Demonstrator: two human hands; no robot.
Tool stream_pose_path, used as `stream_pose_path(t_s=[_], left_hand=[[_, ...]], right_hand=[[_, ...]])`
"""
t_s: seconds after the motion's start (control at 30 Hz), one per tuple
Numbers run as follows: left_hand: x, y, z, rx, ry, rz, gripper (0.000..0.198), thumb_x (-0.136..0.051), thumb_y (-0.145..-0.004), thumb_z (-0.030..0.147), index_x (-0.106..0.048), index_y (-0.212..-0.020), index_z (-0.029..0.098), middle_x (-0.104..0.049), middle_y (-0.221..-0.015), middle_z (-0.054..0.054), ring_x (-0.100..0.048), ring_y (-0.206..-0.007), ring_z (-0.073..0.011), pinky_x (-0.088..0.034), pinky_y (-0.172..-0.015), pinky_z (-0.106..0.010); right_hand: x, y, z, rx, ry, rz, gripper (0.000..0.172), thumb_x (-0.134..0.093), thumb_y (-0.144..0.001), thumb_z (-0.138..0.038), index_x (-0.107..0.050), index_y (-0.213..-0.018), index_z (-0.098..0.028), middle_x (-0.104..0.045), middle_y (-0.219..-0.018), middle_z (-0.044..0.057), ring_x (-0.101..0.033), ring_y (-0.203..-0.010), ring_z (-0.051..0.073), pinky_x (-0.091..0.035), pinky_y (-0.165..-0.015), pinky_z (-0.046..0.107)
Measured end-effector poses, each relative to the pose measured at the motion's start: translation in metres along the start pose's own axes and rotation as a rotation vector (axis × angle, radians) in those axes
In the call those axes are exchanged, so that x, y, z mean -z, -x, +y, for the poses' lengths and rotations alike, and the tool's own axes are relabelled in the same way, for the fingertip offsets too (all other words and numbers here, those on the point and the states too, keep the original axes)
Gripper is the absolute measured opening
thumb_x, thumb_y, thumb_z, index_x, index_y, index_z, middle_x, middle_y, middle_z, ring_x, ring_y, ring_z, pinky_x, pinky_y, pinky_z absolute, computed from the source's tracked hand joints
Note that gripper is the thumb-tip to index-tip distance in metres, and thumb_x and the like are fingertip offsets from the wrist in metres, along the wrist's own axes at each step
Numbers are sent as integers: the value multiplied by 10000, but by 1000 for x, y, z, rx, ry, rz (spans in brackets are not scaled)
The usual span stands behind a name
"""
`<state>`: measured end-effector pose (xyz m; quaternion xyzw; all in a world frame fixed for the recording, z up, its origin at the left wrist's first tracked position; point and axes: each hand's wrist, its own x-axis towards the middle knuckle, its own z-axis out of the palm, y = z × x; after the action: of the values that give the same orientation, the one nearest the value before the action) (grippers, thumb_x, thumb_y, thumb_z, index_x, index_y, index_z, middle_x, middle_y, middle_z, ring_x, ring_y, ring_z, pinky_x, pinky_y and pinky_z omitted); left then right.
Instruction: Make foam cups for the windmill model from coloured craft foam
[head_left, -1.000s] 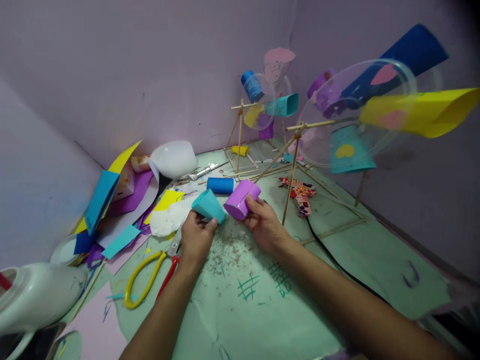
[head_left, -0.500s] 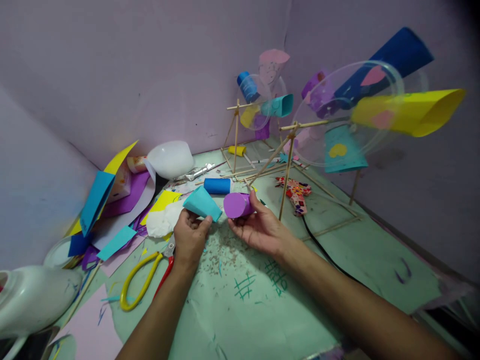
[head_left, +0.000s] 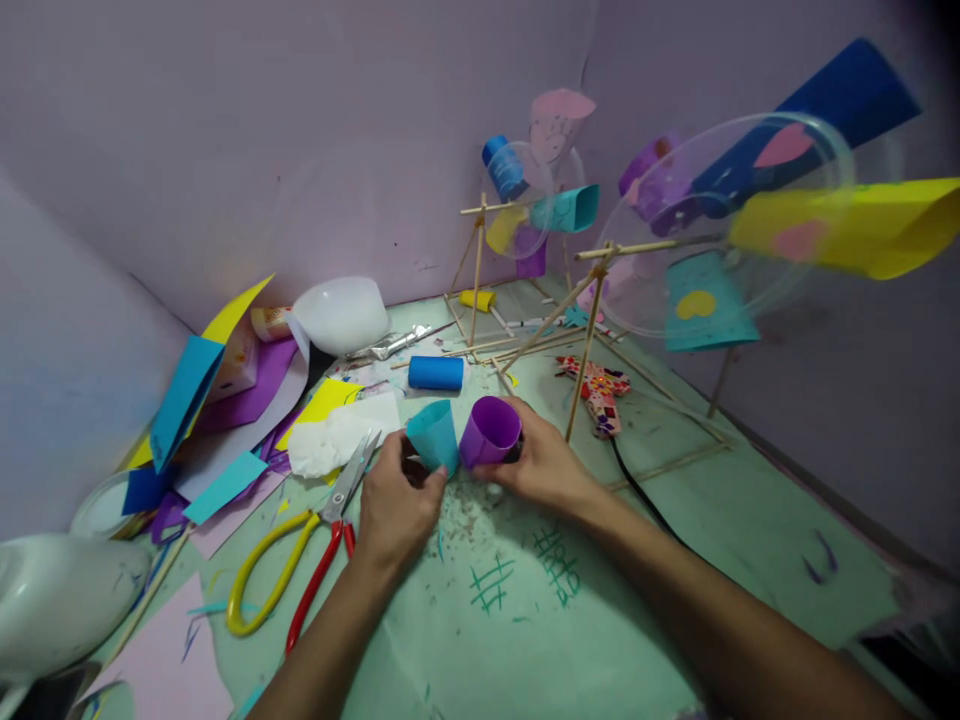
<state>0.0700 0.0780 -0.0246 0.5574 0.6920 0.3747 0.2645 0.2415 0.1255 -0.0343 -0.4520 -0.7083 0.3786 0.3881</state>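
Between the fingers and thumb of my left hand (head_left: 401, 500) is a teal paper cup (head_left: 433, 436), standing nearly upright with its mouth up. My right hand (head_left: 544, 455) grips a purple paper cup (head_left: 491, 430), its open mouth tilted toward me. The two cups are side by side just above the table, with a narrow gap between them. A blue paper tube (head_left: 436, 373) lies on its side behind them. Left of my left hand rest scissors (head_left: 345, 490) with one yellow and one red handle, blades apart.
Stick-framed wheels with paper cups stand at right, the nearer wheel (head_left: 720, 225) and the farther wheel (head_left: 525, 200). A patterned glue gun (head_left: 596, 390) trails a black cord. Coloured paper (head_left: 187, 400), a white bottle (head_left: 341, 315) and a white jug (head_left: 67, 600) crowd the left.
The teal cup has turned from lying tilted to nearly upright. The purple cup has rotated so its open mouth shows instead of its closed base. Both hands have come slightly nearer me.
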Motion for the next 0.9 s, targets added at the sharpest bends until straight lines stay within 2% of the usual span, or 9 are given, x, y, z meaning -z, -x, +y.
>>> stream_pose_path(t_s=[0.13,0.23,0.33,0.57,0.77,0.9], left_hand=[[2,-2,-2,-20,-93,-139,367,-625,-658,213,-564,-1020,219,-658,-798,-14,-606,-752,-228,-433,-688,-337],[5,-6,-6,-79,-112,-228,445,-625,-668,213,-552,-1107,224,-661,-930,-28,-600,-836,-224,-440,-741,-328],[7,-10,-8,-129,-139,-281,375,-624,-689,254,-587,-1058,202,-644,-986,-49,-583,-879,-230,-439,-782,-339],[4,-14,-10,-141,-168,-293,275,-612,-699,317,-600,-940,184,-640,-910,-56,-584,-837,-239,-446,-764,-355],[5,-13,-8,-141,-192,-272,262,-604,-696,343,-599,-903,182,-645,-894,-55,-578,-836,-239,-436,-750,-345],[5,-12,-7,-129,-225,-273,237,-602,-679,323,-595,-875,189,-636,-854,-44,-574,-796,-236,-426,-698,-328]], right_hand=[[0,-1,6,27,67,-109,522,-740,-571,-160,-547,-1056,-154,-616,-996,57,-590,-887,221,-467,-795,347],[0,-1,7,39,86,-126,518,-734,-595,-171,-546,-1078,-162,-610,-1029,64,-584,-920,226,-462,-815,353],[0,-1,7,63,102,-138,524,-735,-607,-167,-544,-1095,-168,-606,-1052,71,-574,-955,235,-450,-846,366],[-3,0,5,70,146,-116,543,-742,-605,-152,-548,-1112,-155,-607,-1067,85,-568,-975,240,-438,-868,378],[-2,0,3,14,155,-84,607,-819,-559,-280,-573,-1099,-153,-628,-1032,73,-579,-933,234,-449,-814,356],[1,-1,6,68,200,-139,683,-843,-518,-321,-569,-1117,-142,-622,-1055,88,-571,-946,242,-445,-810,352]])
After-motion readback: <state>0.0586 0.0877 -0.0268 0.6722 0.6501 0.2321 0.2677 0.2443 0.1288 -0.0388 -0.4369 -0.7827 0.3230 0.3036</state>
